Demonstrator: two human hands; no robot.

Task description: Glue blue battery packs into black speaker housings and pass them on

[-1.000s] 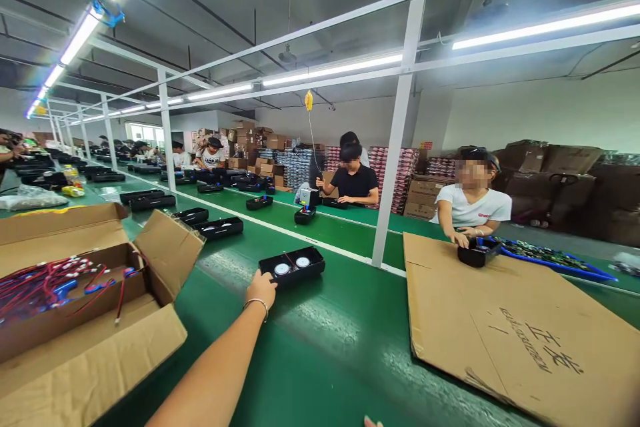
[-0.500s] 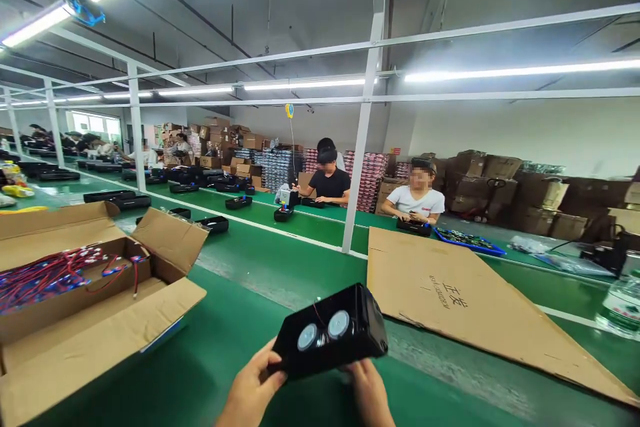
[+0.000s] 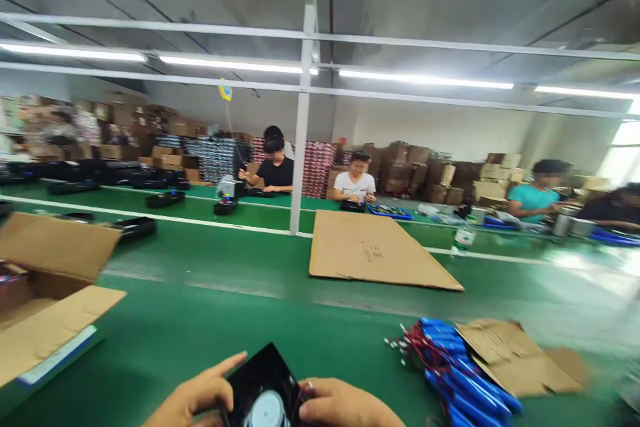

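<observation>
A black plastic speaker housing (image 3: 263, 387) with a round silver speaker in it sits at the bottom edge of the view, partly cut off. My left hand (image 3: 193, 397) grips its left side, index finger stretched along the top edge. My right hand (image 3: 345, 405) grips its right side. Both hands hold it just above the green conveyor belt (image 3: 210, 320). A pile of blue batteries with red wires (image 3: 453, 363) lies on the belt to the right of my hands.
An open cardboard box (image 3: 47, 287) stands at the left. A flat cardboard sheet (image 3: 373, 250) lies mid-belt, torn cardboard (image 3: 515, 357) beside the batteries. Black housings (image 3: 135, 227) sit further along. A white post (image 3: 300, 147) rises behind. Several people work across the belt.
My left hand pulled the housing off the belt, both hands took it and brought it close and low. The view swung right, bringing the blue batteries into sight.
</observation>
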